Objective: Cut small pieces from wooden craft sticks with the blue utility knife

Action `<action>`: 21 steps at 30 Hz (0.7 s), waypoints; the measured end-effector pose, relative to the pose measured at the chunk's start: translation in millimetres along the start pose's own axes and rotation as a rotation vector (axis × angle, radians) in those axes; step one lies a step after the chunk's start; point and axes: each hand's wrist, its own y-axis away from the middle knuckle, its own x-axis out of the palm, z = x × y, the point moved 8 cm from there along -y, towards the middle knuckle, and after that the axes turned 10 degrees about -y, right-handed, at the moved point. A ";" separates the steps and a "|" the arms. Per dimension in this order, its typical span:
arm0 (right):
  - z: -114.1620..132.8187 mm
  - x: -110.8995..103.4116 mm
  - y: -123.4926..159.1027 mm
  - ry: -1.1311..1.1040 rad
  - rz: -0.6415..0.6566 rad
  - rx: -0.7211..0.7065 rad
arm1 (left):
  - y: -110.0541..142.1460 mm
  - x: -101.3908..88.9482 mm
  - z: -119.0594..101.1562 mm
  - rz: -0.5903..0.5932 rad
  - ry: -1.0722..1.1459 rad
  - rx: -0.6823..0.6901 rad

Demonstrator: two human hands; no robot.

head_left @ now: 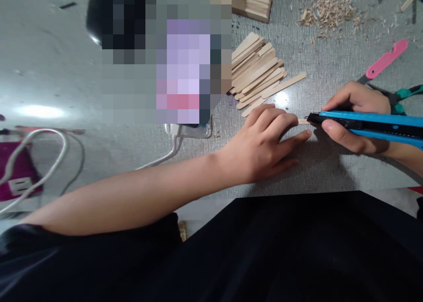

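Observation:
My right hand (358, 110) is closed around a blue box cutter (373, 122), its black tip pointing left and down at the tabletop. Under that tip lies the end of a wooden craft stick (302, 121). My left hand (269, 139) presses this stick against the table, covering most of it with its fingers. A loose pile of craft sticks (259, 68) lies just beyond my left hand. One single craft stick (287, 84) sticks out from the pile toward the right.
Beyond my right hand lie a pink-handled folding tool (387, 60) and green-handled pliers (411, 91). Wood chips (330, 12) are heaped at the back, near a stacked block of sticks (254, 2). A white cable (161, 159) runs beneath my left forearm from a blurred phone (185, 68).

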 end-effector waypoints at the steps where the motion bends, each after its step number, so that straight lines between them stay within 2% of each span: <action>1: 0.0 0.2 0.1 0.000 0.002 -0.001 | 0.1 0.2 0.0 0.000 -0.002 0.000; 10: 2.6 -0.4 -0.6 -0.011 0.010 -0.047 | 0.7 2.1 0.2 0.010 -0.015 -0.001; 21: 2.2 0.7 -0.4 -0.019 0.016 -0.011 | 1.4 3.2 1.0 -0.012 -0.002 -0.007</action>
